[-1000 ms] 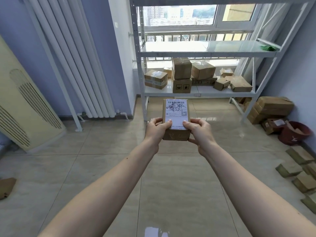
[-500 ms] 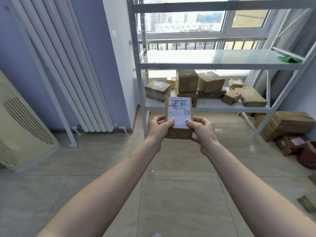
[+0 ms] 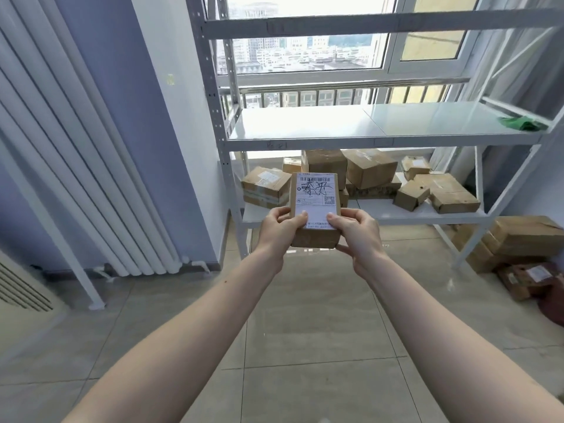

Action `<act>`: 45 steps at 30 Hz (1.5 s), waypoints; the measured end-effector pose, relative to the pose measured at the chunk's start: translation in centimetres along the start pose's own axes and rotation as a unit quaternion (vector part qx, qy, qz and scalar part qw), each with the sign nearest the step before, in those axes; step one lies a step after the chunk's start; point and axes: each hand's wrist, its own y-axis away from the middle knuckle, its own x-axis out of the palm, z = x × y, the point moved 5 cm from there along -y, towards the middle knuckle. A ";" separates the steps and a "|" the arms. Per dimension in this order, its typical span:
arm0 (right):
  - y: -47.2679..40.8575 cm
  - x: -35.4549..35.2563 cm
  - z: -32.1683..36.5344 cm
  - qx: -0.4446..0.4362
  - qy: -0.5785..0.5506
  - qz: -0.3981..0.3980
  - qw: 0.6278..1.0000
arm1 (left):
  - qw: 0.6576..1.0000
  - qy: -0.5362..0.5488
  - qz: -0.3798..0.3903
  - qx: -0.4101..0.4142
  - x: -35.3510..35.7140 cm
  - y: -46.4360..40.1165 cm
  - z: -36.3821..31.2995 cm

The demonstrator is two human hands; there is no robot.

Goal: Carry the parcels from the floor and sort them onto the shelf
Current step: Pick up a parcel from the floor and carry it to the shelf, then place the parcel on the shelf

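I hold a small brown parcel [image 3: 316,206] with a white shipping label in front of me at chest height. My left hand [image 3: 279,228] grips its left side and my right hand [image 3: 357,232] grips its right side, thumbs on the label. Behind it stands the white metal shelf [image 3: 351,137]. Its lower board [image 3: 381,213] carries several brown parcels [image 3: 370,170]. The middle board is bare except for a green item [image 3: 518,123] at the right end.
More parcels [image 3: 515,242] lie on the tiled floor to the right of the shelf, beside a dark red bin [image 3: 554,306]. A white radiator [image 3: 79,166] covers the wall at left, with a cream appliance [image 3: 21,297] at the far left.
The shelf has grown larger and closer in view as I walked toward it. The parcel stays gripped in both hands in the same pose.
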 end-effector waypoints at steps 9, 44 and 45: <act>-15.6 2.3 2.5 -0.003 0.007 0.027 1.000 | 1.000 0.018 -0.024 0.005 3.0 -14.2 -2.5; -60.3 23.7 6.2 0.034 0.043 0.045 0.997 | 0.998 -0.050 -0.038 -0.006 -2.1 -60.6 -10.4; -61.4 24.1 6.2 0.035 0.051 0.046 0.997 | 0.998 -0.051 -0.034 -0.004 -2.1 -61.5 -10.6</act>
